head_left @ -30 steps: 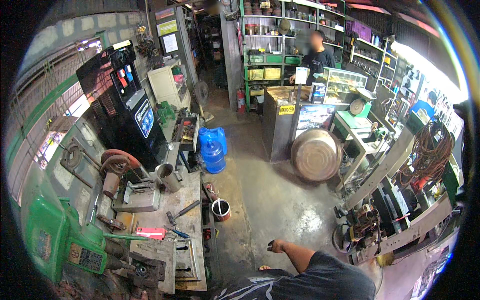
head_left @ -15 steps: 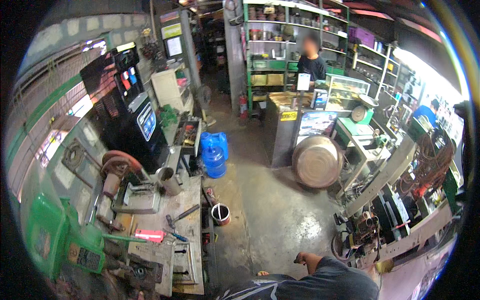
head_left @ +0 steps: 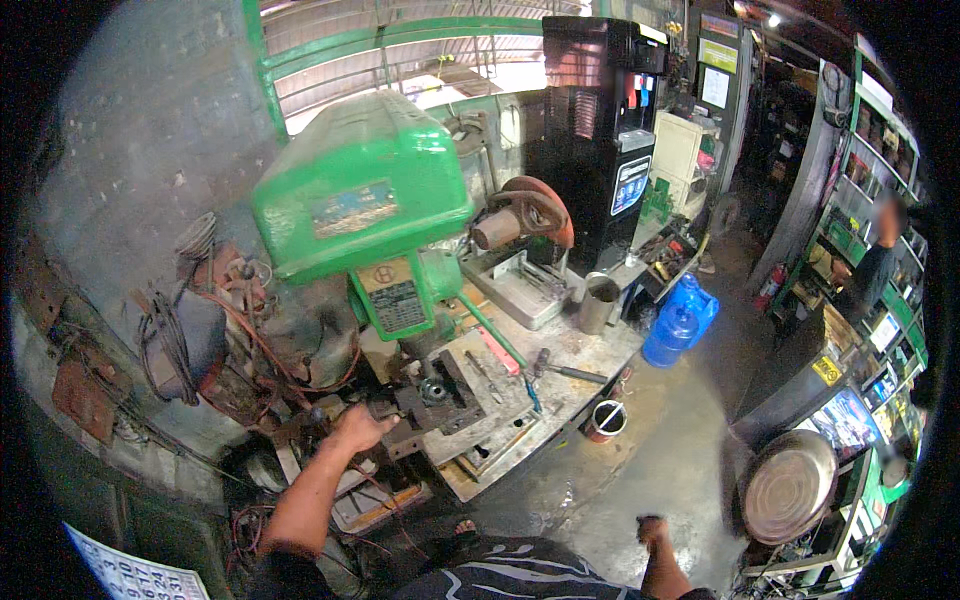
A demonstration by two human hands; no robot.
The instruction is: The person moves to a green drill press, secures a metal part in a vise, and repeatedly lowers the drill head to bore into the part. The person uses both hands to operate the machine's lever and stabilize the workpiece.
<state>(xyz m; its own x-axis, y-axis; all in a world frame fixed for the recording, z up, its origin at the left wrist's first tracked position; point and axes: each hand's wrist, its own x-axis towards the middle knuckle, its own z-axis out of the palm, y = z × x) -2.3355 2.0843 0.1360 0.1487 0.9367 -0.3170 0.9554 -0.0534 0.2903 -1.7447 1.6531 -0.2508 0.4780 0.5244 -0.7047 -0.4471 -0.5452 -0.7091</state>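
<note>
My left hand [head_left: 362, 430] reaches forward to the near left side of a green drill press [head_left: 365, 190]. Its fingers are drawn together at the dark metal base plate [head_left: 425, 400] under the press head; whatever is in them is hidden. On that plate sits a round metal part with a hole [head_left: 433, 390]. Low at my right side hangs my right hand [head_left: 651, 530], away from the bench; its fingers are dark and foreshortened. A hammer [head_left: 565, 372], a blue-handled tool [head_left: 532, 395] and a red-and-white box [head_left: 500, 352] lie on the worktable [head_left: 590, 350].
Blue water jugs [head_left: 672, 335] and a paint bucket [head_left: 606, 421] stand on the floor beyond the bench. A large round metal pan [head_left: 789, 487] leans at the right. Cables and hoses [head_left: 170, 340] hang at the left wall. A person [head_left: 880, 250] stands behind the counter.
My view has swung left toward the drill press. My left hand has come into view at its base. The right hand still hangs low at my side.
</note>
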